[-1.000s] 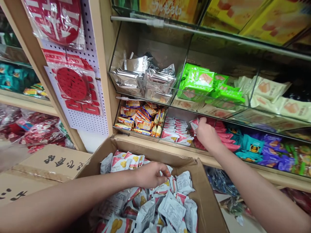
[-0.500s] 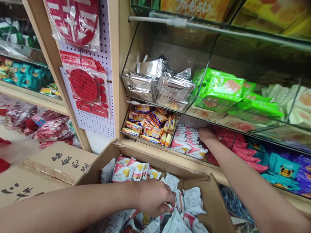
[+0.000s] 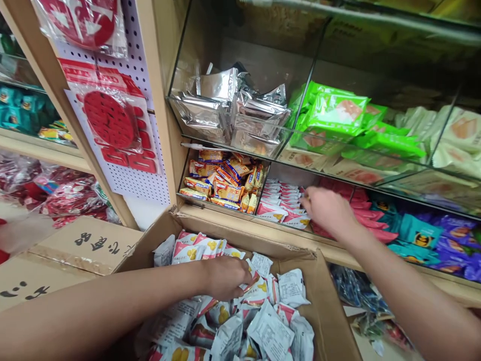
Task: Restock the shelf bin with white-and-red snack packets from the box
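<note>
The person's two bare hands work apart. The left hand (image 3: pixel 227 277) has its fingers curled down among small pillow-shaped white-and-pink plastic packets (image 3: pixel 270 331), touching them; whether it grips one cannot be told. The right hand (image 3: pixel 328 209) is bent at the fingers beside two columns of matching white-and-pink shelf packets (image 3: pixel 281 206); its fingertips are partly hidden, so whether they pinch anything cannot be told.

The packets under the left hand overlap too much for an exact count, but there are well over a dozen. Some show pink-and-white fronts with yellow rounded shapes, others white backs with fine grey print; their crimped ends point every way. They lie in one brown open-topped cardboard box (image 3: pixel 332 311), while the shelf packets stand in neat overlapping rows inside one clear-walled compartment (image 3: pixel 295 174).

Left of that compartment, another holds orange-and-blue wrapped snacks (image 3: pixel 227 189); to its right come deep-pink packets (image 3: pixel 374 220), teal packets (image 3: pixel 419 231) and purple packets (image 3: pixel 456 238). The shelf above carries two stacks of silver foil packets (image 3: pixel 203 118), then bright-green wafer packets (image 3: pixel 334 113) and cream-coloured packets (image 3: pixel 460 128).
</note>
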A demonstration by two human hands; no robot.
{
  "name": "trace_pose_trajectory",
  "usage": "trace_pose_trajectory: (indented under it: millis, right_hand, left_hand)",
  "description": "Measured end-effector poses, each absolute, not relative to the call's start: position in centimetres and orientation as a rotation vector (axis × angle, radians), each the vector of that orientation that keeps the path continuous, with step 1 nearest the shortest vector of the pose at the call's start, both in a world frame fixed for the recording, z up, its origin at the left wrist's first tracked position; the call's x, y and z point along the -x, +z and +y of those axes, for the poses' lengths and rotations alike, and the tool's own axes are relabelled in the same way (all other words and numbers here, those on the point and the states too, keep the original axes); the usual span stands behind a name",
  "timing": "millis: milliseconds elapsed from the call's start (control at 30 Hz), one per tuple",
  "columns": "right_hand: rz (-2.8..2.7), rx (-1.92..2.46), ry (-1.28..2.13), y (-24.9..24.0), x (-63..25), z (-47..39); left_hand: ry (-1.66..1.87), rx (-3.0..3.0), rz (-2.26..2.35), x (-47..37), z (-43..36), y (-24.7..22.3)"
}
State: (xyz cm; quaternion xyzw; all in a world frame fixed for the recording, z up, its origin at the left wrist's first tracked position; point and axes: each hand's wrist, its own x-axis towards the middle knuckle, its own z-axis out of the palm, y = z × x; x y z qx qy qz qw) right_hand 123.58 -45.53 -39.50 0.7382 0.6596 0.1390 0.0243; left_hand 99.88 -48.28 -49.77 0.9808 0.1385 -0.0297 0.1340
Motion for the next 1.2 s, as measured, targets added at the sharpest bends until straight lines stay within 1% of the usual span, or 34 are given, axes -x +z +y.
trace_pose_trajectory:
  millis: [33,100,167,267,367,533,767,867,1033,1200]
  right_hand:
    - [2.184,-2.198,0.351,-40.2,-122.6,-47.7]
    - [2.429,-1.931,-0.012,-42.4,-120.6,-51.6]
    - [2.489,-1.802,-0.192,-45.3,-119.3,-54.4]
    - [2.413,-1.776,-0.26,-49.3,-118.8,-56.2]
    - [2.37,-1.777,-0.226,-51.2,-119.3,-56.6]
    - [2.406,-1.754,-0.197,-50.5,-119.4,-57.2]
    - [2.319,-2.102,-0.032,-50.6,-119.4,-58.1]
    - [2.262,-2.169,0.068,-50.8,-120.0,-58.0]
    - [2.218,-2.183,-0.136,-50.3,-120.5,-58.0]
    - [2.499,-2.304,-0.394,-49.1,-121.3,-58.1]
  left_hand:
    - [-0.095,-2.833,0.405,-100.0,-48.3,-49.7]
    - [-0.11,-2.809,0.403,-100.1,-48.3,-49.6]
    - [-0.125,-2.79,0.405,-100.2,-48.4,-49.5]
    - [-0.135,-2.742,0.424,-100.2,-48.5,-49.5]
    - [-0.147,-2.695,0.441,-100.1,-48.7,-49.6]
    - [-0.149,-2.657,0.458,-99.9,-48.8,-49.0]
    - [-0.116,-2.613,0.488,-99.9,-48.8,-48.1]
    - [-0.043,-2.576,0.48,-100.0,-48.7,-48.2]
    - [0.103,-2.527,0.467,-100.1,-48.5,-47.9]
    - [0.194,-2.377,0.579,-100.5,-48.4,-47.9]
